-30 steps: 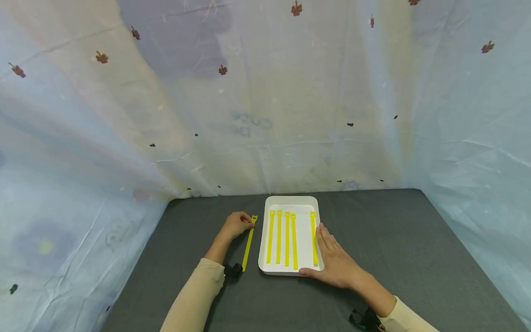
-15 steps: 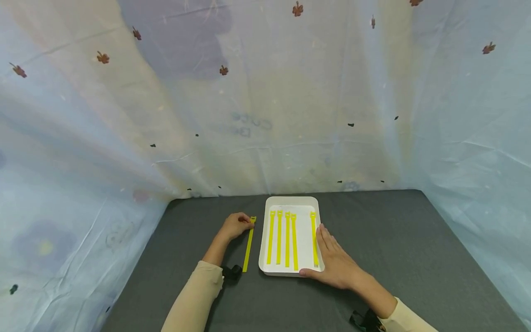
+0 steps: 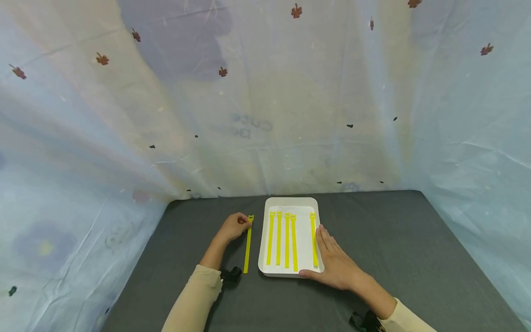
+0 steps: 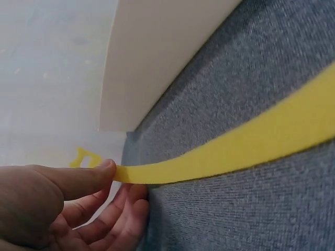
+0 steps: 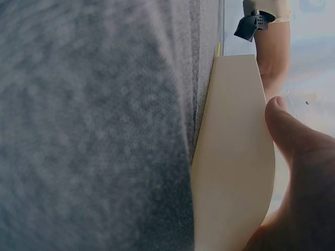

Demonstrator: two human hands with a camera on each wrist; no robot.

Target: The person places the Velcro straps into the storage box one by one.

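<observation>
My left hand (image 3: 233,227) pinches a yellow hook-and-loop cable tie (image 3: 248,251) just below its slotted head, left of the white tray (image 3: 303,240). In the left wrist view, thumb and fingers hold the tie (image 4: 235,154), and its slotted end (image 4: 79,159) pokes out past them. The strip's tail runs toward the person along the grey cloth. Several matching ties (image 3: 279,240) lie lengthwise in the tray, with one (image 3: 313,240) apart along the right side. My right hand (image 3: 338,265), fingers straight, rests at the tray's near right corner; its thumb (image 5: 280,112) is at the rim.
A dark grey cloth (image 3: 406,249) covers the table. Pale printed sheeting (image 3: 265,115) hangs behind and at both sides. Each wrist carries a small black camera, one (image 3: 231,275) near the held tie's tail. The tray's outer wall (image 5: 230,146) stands tall in the right wrist view.
The tie's head has shifted slightly left with my left hand, and its tail slightly right, so it lies more nearly parallel to the tray's side. My right hand stays put.
</observation>
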